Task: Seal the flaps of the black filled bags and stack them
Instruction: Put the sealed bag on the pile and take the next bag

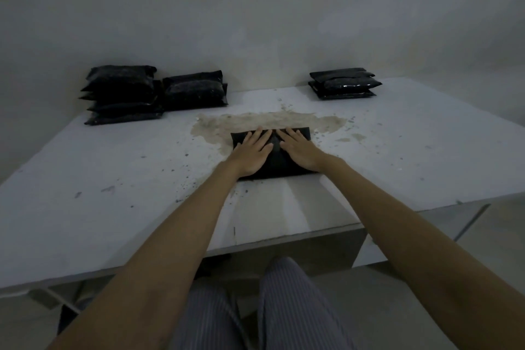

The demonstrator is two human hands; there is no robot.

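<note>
Both hands [252, 150] flat on bag [274, 162], mid-table [113, 179].

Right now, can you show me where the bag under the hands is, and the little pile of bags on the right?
bag under the hands [277, 163]: head view, bare black middle between both hands.
right pile of bags [343, 83]: head view, front of the middle bag.
</note>
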